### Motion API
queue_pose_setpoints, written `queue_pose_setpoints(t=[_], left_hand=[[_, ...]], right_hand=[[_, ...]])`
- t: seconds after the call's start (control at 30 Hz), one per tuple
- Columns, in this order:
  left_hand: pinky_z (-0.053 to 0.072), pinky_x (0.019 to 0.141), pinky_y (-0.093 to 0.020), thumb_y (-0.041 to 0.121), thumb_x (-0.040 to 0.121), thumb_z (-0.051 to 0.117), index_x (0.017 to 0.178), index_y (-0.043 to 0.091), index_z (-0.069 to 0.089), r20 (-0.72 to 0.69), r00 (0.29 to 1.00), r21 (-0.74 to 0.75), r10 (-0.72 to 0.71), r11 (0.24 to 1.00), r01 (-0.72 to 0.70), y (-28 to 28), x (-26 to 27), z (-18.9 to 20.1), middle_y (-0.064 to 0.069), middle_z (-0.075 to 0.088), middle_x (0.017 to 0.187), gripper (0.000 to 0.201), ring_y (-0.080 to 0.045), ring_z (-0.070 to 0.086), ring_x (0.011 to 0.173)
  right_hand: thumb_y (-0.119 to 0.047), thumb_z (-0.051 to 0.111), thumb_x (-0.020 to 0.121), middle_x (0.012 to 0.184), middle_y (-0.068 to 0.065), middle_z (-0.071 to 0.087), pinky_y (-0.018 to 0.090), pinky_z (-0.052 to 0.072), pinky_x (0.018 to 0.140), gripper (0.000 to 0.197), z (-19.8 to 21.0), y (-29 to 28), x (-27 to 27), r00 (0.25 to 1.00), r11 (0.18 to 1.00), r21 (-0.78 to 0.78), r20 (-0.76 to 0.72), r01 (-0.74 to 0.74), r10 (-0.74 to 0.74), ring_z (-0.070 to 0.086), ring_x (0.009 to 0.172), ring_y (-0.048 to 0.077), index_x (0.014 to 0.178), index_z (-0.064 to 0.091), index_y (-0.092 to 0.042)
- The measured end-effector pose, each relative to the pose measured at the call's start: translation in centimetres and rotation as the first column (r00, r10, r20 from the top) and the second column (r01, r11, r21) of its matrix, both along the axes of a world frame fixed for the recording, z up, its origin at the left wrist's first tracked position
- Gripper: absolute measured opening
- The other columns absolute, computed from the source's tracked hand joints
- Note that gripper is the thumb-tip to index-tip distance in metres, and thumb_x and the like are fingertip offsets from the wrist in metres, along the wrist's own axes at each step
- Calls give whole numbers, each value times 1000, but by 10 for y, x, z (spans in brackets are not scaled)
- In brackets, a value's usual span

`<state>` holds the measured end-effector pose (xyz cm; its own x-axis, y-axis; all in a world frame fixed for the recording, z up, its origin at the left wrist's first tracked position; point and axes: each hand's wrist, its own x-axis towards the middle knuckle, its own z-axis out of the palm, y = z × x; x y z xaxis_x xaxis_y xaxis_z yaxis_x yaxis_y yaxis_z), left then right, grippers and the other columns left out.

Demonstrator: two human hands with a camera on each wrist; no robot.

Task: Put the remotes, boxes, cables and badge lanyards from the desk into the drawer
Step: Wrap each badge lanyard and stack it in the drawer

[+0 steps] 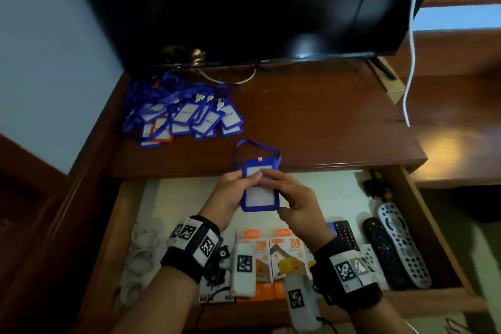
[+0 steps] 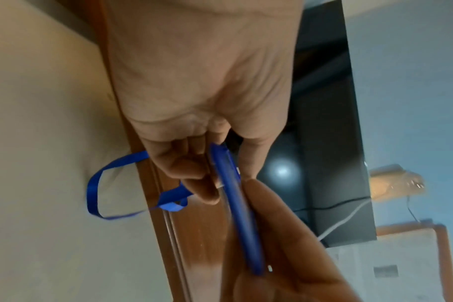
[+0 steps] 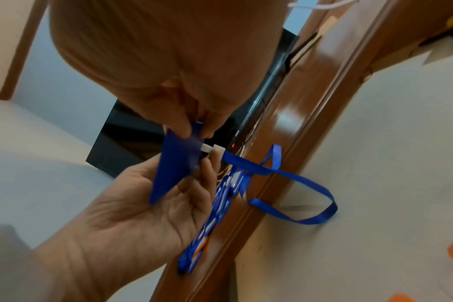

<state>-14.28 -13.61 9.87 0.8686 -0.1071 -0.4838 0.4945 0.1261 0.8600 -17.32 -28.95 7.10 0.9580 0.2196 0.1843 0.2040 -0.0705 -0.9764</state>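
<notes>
- Both hands, left [image 1: 230,192] and right [image 1: 294,199], pinched one badge [image 1: 260,192] above the open drawer [image 1: 423,225].
- Badge looked light and stiff, ribbon [image 1: 256,148] limp; best held by the holder's edges.

Two hands are in view, the left hand [image 1: 230,192] and the right hand [image 1: 295,203]. Their fingers pinch one badge lanyard [image 1: 260,190] between them.

Beyond the fingers and to their left lies one pile of badge lanyards [image 1: 181,116]. It holds roughly a dozen, too overlapped for an exact count, and one orange-framed badge [image 1: 162,130] shows among the blue ones.

To the right of the fingers and nearer the person are four remotes: a short black remote [image 1: 344,234], a long black remote [image 1: 385,252], a grey remote [image 1: 404,244] and a small white remote [image 1: 372,259].

Nearer than the fingers stand two orange boxes [image 1: 250,247]; any others are hidden by the wrists.

To the fingers' left lie about three coiled white cables [image 1: 146,236].
</notes>
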Motion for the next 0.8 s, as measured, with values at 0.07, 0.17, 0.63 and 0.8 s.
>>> queue_pose_setpoints(t=[0.07, 0.17, 0.63, 0.8], left_hand=[[57, 76, -35, 10, 90, 59, 112, 7, 66, -5, 999, -15, 52, 999, -52, 6, -8, -1, -14, 71, 105, 23, -26, 68, 89], [56, 63, -30, 2, 88, 59, 113, 5, 64, -43, 996, 1, 75, 997, -75, 17, -15, -2, -16, 70, 102, 26, -26, 67, 80], [57, 74, -38, -6, 88, 53, 125, 15, 57, 105, 989, -220, -100, 968, 121, 70, -14, 24, -16, 67, 114, 43, -28, 67, 95], [55, 83, -45, -2, 87, 54, 127, 24, 58, 141, 990, -237, -17, 970, 51, 89, -9, 23, -11, 66, 119, 47, -31, 63, 108]], right_hand=[[12, 41, 52, 127, 9, 61, 39, 49, 98, 68, 2, 3, -3, 995, 992, 114, -85, -49, 59, 55, 123, 18, 111, 68, -10], [8, 45, 57, 112, 10, 70, 38, 51, 92, 51, 6, 8, -4, 993, 987, 155, -120, 34, -15, 63, 111, 19, 100, 71, 0], [-34, 63, 81, 114, 7, 67, 39, 56, 85, 41, 22, 73, 7, 923, 948, 272, -381, 164, -50, 64, 104, 25, 119, 60, -19], [-16, 73, 79, 107, 7, 71, 36, 56, 79, 39, 27, 101, 5, 917, 956, 274, -398, 104, 15, 67, 94, 23, 116, 61, -16]])
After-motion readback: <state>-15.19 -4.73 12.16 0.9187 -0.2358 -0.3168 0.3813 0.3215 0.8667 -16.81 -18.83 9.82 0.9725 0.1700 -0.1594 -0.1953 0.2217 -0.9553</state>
